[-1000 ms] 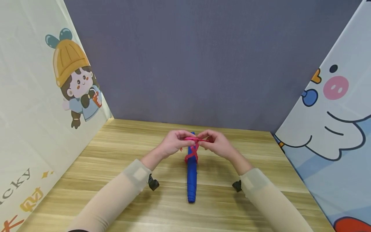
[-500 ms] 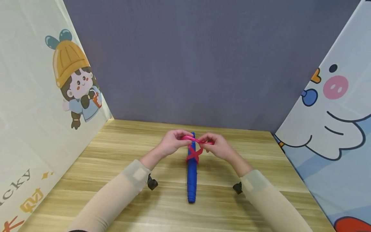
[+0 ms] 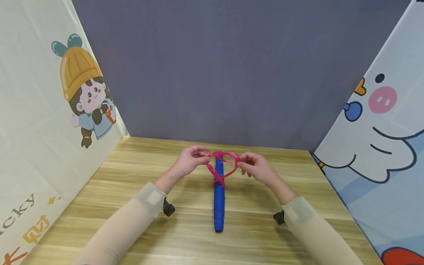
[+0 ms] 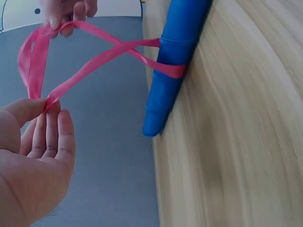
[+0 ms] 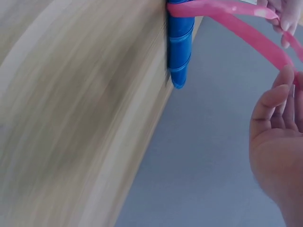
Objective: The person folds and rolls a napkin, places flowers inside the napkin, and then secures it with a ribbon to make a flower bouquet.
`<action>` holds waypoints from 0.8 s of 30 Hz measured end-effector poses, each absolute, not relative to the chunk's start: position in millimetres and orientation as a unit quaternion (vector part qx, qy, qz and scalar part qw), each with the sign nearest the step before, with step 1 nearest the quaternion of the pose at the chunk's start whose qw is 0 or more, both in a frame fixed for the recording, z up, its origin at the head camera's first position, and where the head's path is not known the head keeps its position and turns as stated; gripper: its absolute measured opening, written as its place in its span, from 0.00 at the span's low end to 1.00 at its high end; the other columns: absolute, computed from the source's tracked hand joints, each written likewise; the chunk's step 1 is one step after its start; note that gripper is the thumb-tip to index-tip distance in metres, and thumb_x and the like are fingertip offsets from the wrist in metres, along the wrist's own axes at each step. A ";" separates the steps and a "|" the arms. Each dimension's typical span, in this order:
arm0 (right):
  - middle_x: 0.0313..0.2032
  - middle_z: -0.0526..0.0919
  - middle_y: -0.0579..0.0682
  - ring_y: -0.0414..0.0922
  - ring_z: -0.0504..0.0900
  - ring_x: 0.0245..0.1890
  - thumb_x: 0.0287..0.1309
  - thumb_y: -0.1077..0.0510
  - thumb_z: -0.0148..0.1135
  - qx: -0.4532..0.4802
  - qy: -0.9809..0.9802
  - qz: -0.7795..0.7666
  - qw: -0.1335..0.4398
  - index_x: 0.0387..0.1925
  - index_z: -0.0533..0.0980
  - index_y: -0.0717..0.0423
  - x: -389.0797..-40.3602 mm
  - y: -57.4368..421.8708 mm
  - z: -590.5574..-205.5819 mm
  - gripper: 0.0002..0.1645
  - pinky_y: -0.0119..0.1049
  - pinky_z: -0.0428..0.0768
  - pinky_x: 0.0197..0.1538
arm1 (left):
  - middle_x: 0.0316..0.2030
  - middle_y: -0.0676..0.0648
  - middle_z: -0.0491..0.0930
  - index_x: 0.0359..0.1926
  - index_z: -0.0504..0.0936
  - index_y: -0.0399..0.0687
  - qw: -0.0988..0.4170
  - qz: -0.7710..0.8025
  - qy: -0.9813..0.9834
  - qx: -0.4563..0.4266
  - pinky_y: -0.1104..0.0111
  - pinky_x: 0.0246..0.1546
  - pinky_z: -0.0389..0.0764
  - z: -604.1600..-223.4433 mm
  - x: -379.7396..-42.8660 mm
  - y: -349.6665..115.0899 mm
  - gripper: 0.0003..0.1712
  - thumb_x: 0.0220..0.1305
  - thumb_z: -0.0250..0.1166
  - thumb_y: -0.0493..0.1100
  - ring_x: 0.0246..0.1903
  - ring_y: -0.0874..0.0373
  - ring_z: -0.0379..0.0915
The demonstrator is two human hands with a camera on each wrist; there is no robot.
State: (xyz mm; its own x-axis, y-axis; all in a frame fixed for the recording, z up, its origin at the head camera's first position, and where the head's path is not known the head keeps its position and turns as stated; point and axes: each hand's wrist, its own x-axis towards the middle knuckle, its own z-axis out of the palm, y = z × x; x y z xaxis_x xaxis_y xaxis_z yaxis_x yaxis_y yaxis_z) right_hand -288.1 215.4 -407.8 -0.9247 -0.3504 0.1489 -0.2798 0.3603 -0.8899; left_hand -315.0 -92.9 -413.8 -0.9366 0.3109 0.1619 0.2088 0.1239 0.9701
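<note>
A blue roll [image 3: 219, 208] with layered edges at its ends lies lengthwise on the wooden table. Around it passes a pink ribbon [image 4: 90, 67], whose two strands cross just above the roll. My left hand [image 3: 189, 160] pinches the ribbon between thumb and fingertips, left of the roll's far part. On the other side, my right hand [image 3: 259, 168] pinches the ribbon too, and the strands spread in loops between both hands. In the left wrist view the left hand's other fingers [image 4: 66, 137] are loosely bent. Fingertips partly cover the pinched spots.
A grey panel [image 3: 212, 73] stands behind the wooden table [image 3: 132, 176]. Printed cartoon sheets flank it, a white one [image 3: 33, 110] at left and a blue-white one [image 3: 381, 154] at right. A small black camera [image 3: 169, 208] sits on the left wrist.
Both hands have moved apart, left hand to the left and right hand to the right. The ribbon, earlier bunched between them, has opened into wide loops. The roll has stayed put.
</note>
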 end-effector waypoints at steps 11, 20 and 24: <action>0.36 0.88 0.52 0.48 0.85 0.31 0.79 0.60 0.63 -0.172 0.832 -0.527 0.027 0.56 0.83 0.63 -289.7 235.7 -417.6 0.12 0.35 0.80 0.30 | 0.53 0.25 0.87 0.56 0.88 0.29 0.029 0.647 0.747 0.151 0.67 0.46 0.91 -424.8 -318.6 -113.7 0.13 0.74 0.70 0.32 0.37 0.63 0.87; 0.37 0.91 0.49 0.46 0.85 0.31 0.79 0.60 0.63 -0.150 0.844 -0.514 0.015 0.60 0.84 0.61 -291.7 248.8 -421.4 0.15 0.37 0.82 0.30 | 0.44 0.37 0.90 0.55 0.89 0.30 0.029 0.651 0.749 0.121 0.66 0.44 0.92 -431.4 -322.0 -123.2 0.13 0.74 0.71 0.33 0.35 0.60 0.87; 0.38 0.91 0.47 0.42 0.83 0.31 0.79 0.59 0.64 -0.142 0.849 -0.509 0.005 0.58 0.87 0.59 -292.5 253.4 -423.7 0.15 0.39 0.84 0.32 | 0.42 0.38 0.90 0.55 0.90 0.32 0.034 0.649 0.753 0.102 0.66 0.42 0.92 -433.8 -322.7 -125.7 0.13 0.74 0.71 0.35 0.36 0.54 0.89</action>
